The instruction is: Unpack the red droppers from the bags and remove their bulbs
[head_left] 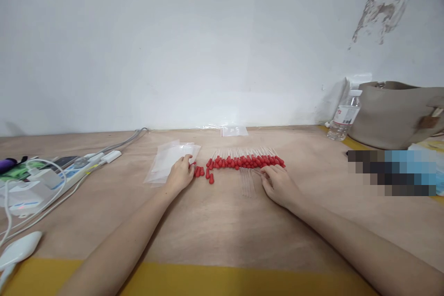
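Observation:
A row of several glass droppers with red rubber bulbs (247, 161) lies across the middle of the table. Loose red bulbs (204, 173) lie at its left end. A few bare glass tubes (247, 182) lie just in front of the row. My left hand (180, 173) rests fingers down on a stack of small clear plastic bags (166, 159), its fingertips beside the loose bulbs. My right hand (279, 184) lies next to the bare tubes, fingertips pinching one thin glass tube (258, 172).
A power strip with plugs and cables (52, 175) sits at the left, with a white device (19, 249) nearer me. A water bottle (344, 118) and a grey bag (398, 113) stand at the back right. More clear bags (234, 130) lie by the wall.

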Motion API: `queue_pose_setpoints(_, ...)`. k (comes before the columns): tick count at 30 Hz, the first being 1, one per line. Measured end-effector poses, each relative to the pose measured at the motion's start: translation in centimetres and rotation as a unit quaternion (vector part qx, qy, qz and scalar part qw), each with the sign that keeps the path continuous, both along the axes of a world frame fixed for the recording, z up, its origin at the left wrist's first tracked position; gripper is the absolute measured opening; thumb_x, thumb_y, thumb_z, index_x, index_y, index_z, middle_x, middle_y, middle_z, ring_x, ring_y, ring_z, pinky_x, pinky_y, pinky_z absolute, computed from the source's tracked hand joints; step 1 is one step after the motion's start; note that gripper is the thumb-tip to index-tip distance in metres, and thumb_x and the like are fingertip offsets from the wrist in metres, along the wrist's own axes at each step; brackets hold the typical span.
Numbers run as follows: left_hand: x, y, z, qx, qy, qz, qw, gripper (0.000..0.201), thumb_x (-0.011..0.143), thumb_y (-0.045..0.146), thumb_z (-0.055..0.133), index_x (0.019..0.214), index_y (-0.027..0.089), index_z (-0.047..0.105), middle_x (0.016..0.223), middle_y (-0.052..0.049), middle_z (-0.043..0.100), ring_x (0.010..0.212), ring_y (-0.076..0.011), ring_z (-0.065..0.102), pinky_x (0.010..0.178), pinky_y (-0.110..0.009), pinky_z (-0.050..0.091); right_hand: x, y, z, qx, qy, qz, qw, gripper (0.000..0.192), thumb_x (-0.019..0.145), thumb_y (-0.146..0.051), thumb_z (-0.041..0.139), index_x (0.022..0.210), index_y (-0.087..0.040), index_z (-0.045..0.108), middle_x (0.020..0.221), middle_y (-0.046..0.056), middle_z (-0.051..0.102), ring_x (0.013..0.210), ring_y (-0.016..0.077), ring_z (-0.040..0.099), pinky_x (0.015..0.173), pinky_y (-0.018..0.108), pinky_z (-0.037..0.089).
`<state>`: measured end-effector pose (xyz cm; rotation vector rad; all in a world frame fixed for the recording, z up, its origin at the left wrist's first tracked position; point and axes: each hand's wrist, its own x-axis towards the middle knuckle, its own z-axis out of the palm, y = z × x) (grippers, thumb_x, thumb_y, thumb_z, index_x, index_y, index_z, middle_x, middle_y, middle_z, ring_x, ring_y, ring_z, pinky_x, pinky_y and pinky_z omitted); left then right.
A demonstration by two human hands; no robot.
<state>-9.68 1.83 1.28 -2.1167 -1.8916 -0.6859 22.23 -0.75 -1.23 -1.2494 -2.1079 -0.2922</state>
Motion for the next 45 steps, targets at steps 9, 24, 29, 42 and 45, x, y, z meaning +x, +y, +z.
queue_pose_setpoints(9,1.9,-1.3,0.8,0.061,0.056,0.007,0.997,0.025,0.082,0.034,0.041,0.092,0.019,0.058,0.094,-0.008,0.059,0.094,-0.0250,0.047,0.082,-0.036,0.036,-1.7,-1.4,0.5,-0.021,-0.035,0.005,0.999,0.018,0.082,-0.025,0.044,0.083,-0.018,0.061,0.080,0.004,0.064,0.081,0.0181,0.051,0.075,0.031,0.028)
queue_pose_setpoints(24,4.8,5.3,2.3,-0.208,-0.015,0.125,0.970,0.027,0.065,0.044,0.054,0.070,0.019,0.065,0.090,-0.013,0.059,0.098,-0.0353,0.046,0.074,-0.043,0.037,-1.9,-1.2,0.4,-0.088,0.016,0.055,0.994,0.023,0.085,-0.035,0.042,0.092,-0.021,0.059,0.091,0.003,0.064,0.087,0.0177,0.053,0.077,0.033,0.030)
queue_pose_setpoints(29,4.8,3.9,2.9,-0.153,-0.001,0.135,0.979,0.027,0.074,0.037,0.047,0.079,0.015,0.062,0.097,-0.017,0.057,0.100,-0.0365,0.045,0.075,-0.046,0.036,-1.7,-0.8,0.0,-0.088,0.040,0.055,0.994,0.025,0.084,-0.035,0.043,0.097,-0.021,0.059,0.093,0.005,0.062,0.088,0.0188,0.053,0.080,0.035,0.035)
queue_pose_setpoints(42,7.6,-4.2,-1.8,0.063,-0.013,-0.306,0.950,0.014,0.088,0.023,0.037,0.088,0.018,0.049,0.082,-0.004,0.055,0.078,-0.0157,0.052,0.072,-0.029,0.042,-1.4,-0.7,0.5,0.053,0.013,0.171,0.984,0.040,0.081,-0.038,0.051,0.118,-0.025,0.051,0.118,0.006,0.055,0.114,0.0215,0.044,0.093,0.040,0.035)
queue_pose_setpoints(45,8.2,-4.4,-2.1,0.075,-0.014,-0.342,0.937,0.013,0.088,0.022,0.038,0.088,0.017,0.050,0.082,-0.005,0.056,0.079,-0.0157,0.051,0.073,-0.029,0.043,-1.8,-0.6,0.2,0.060,-0.005,0.191,0.980,0.027,0.082,-0.033,0.050,0.107,-0.025,0.059,0.105,0.004,0.063,0.111,0.0202,0.048,0.093,0.040,0.034)
